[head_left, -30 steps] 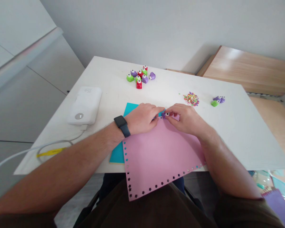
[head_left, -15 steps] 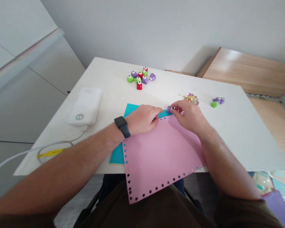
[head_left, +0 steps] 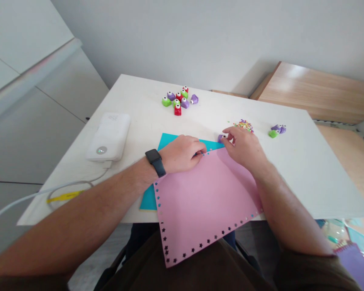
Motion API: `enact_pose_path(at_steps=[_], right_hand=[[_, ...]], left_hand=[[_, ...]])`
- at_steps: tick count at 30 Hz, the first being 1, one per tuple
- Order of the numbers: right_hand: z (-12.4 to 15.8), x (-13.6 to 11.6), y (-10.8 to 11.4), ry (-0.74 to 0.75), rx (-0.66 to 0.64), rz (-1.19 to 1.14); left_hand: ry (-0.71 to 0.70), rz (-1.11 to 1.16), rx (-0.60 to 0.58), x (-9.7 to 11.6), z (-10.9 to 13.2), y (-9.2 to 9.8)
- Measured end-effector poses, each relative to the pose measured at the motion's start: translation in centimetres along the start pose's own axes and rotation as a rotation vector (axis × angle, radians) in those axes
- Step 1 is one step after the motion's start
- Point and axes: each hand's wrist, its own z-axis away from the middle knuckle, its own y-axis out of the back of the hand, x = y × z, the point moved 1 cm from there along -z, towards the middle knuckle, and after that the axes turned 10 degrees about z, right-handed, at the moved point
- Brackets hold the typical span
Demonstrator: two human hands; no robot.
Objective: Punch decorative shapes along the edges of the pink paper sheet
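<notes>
"What lies closest to you?"

"A pink sheet (head_left: pixel 200 202), its near edge hanging past the white table (head_left: pixel 297 178) over my lap. Star-shaped holes (head_left: pixel 193 250) run along its near and left edges, with a few more at the far edge. Under it lies a turquoise sheet (head_left: pixel 148 199), showing on the left and along the far side."

"And your hands?"

"My left hand (head_left: pixel 182 152), a dark watch (head_left: pixel 155 162) on the wrist, lies across the pink sheet, thumb and fingers pinched on its far edge. My right hand (head_left: pixel 244 145) has thumb and fingertips at the right side of a purple punch (head_left: pixel 220 138), just beside the turquoise sheet's far right corner."

"Gripping it?"

"I cannot tell whether those fingers clasp it or merely touch it."

"Farther out?"

"A white device (head_left: pixel 112 135) well to my left. Just past my right hand, a heap of coloured confetti (head_left: pixel 244 125); right of that, a trio of punches (head_left: pixel 282 128), two purple and one green. Farthest off, a cluster of red, green and purple punches (head_left: pixel 178 97)."
</notes>
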Motion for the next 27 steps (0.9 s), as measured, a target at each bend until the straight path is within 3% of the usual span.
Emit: enact_pose_path(at_steps=[3,9,12,27], right_hand=[[0.2,-0.7,0.3,0.034,0.041,-0.054],[0.5,-2.7,0.4,0.108,-0.191,-0.072],[0.4,-2.9,0.1,0.124,-0.244,-0.051],[0.5,-3.9,0.1,0.079,-0.251,0.019]], left_hand=[[0.011,0.006,-0.01,0.0,0.0,0.0],[0.019,0.011,-0.014,0.0,0.0,0.0],[0.018,0.01,-0.016,0.0,0.0,0.0],[0.017,-0.008,-0.015,0.1,0.0,-0.1]])
